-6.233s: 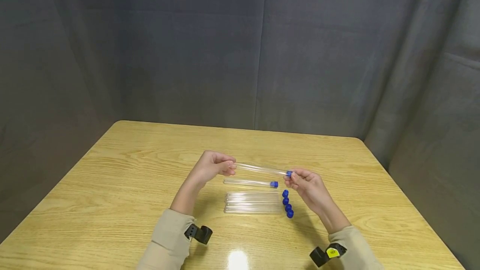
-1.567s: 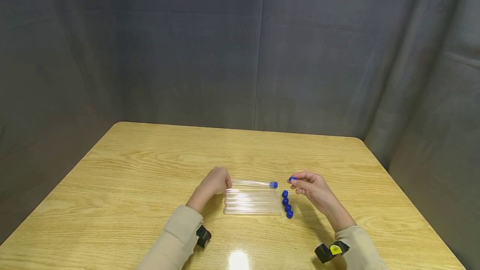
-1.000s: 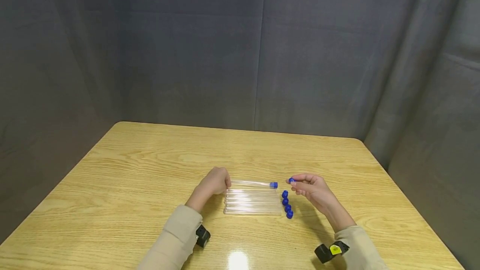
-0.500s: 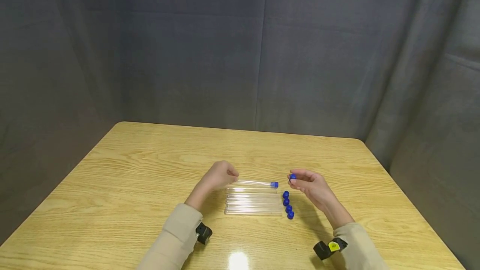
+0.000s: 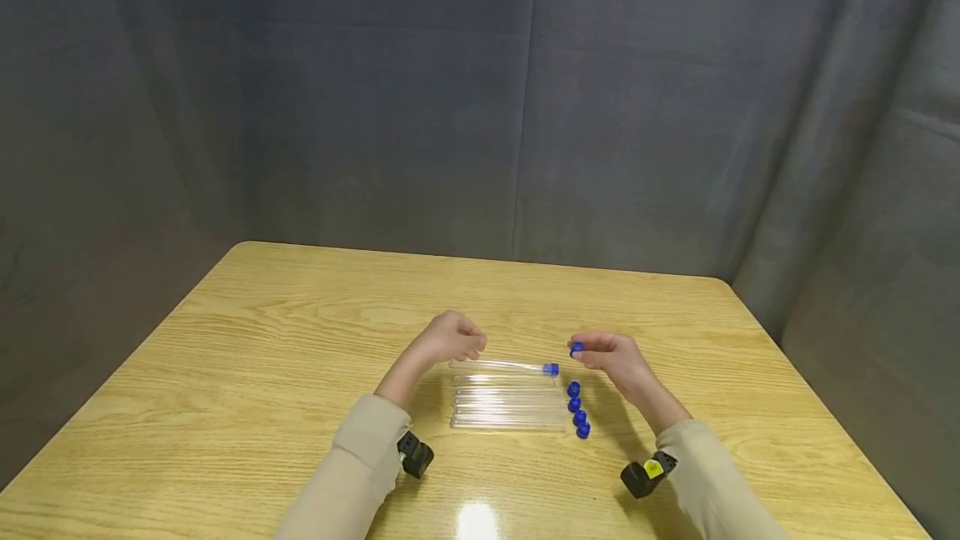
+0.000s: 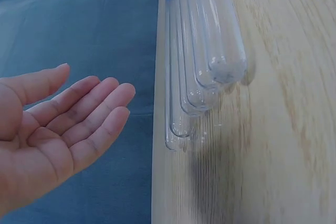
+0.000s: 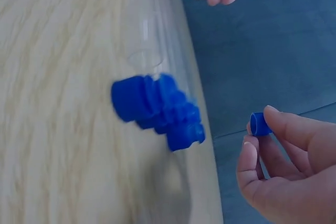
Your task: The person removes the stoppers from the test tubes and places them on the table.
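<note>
In the head view my left hand [image 5: 448, 337] hovers just above the closed end of a blue-capped test tube [image 5: 504, 367]. The left wrist view shows this hand [image 6: 68, 124] palm up, fingers loosely extended, holding nothing. My right hand [image 5: 617, 361] pinches a blue cap [image 5: 577, 349] between thumb and fingers, off the table. Its hollow end shows in the right wrist view, where the cap [image 7: 260, 124] sits at the fingertips. Several clear uncapped test tubes [image 5: 510, 407] lie side by side in front of the capped one. Beside their open ends stands a row of blue caps [image 5: 575, 405].
All of this rests on a wooden table [image 5: 262, 373]. A dark grey curtain [image 5: 375, 123] hangs behind the table and at both sides. Black wrist cameras [image 5: 415, 454] sit at the beige sleeves [image 5: 367, 440].
Some seconds ago both hands held a tube with a cap at its end; that tube has left them, and the right hand holds a cap alone. The left hand has risen off the tubes' closed ends.
</note>
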A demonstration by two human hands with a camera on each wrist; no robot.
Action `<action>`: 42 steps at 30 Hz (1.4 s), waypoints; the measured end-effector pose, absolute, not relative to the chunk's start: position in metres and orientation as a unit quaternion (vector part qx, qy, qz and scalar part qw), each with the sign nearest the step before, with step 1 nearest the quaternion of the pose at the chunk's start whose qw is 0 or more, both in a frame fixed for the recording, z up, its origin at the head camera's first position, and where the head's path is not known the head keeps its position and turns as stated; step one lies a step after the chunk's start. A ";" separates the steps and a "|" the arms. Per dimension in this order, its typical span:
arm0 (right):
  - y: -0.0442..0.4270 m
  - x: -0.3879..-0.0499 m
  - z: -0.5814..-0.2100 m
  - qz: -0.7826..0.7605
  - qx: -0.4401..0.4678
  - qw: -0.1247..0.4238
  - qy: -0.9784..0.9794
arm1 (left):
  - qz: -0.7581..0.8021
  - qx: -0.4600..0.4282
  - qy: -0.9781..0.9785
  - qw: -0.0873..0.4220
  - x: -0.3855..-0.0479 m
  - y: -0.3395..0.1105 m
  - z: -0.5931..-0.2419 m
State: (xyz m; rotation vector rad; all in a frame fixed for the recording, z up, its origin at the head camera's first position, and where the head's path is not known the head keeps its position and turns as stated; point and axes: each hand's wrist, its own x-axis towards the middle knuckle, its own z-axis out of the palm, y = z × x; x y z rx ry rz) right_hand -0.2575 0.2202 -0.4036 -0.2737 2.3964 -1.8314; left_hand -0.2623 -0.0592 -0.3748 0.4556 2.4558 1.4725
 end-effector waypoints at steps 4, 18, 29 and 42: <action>0.220 -0.262 -0.409 -0.592 -0.086 0.057 0.799 | 0.507 0.138 0.842 0.119 -0.265 -0.059 -0.377; 0.219 -0.267 -0.424 -0.525 -0.067 0.071 0.846 | 0.514 0.116 0.841 0.121 -0.267 -0.062 -0.384; 0.217 -0.267 -0.425 -0.522 -0.076 0.080 0.846 | 0.504 0.107 0.849 0.120 -0.269 -0.063 -0.389; 0.224 -0.268 -0.414 -0.516 -0.111 0.132 0.839 | 0.521 0.119 0.840 0.096 -0.267 -0.066 -0.387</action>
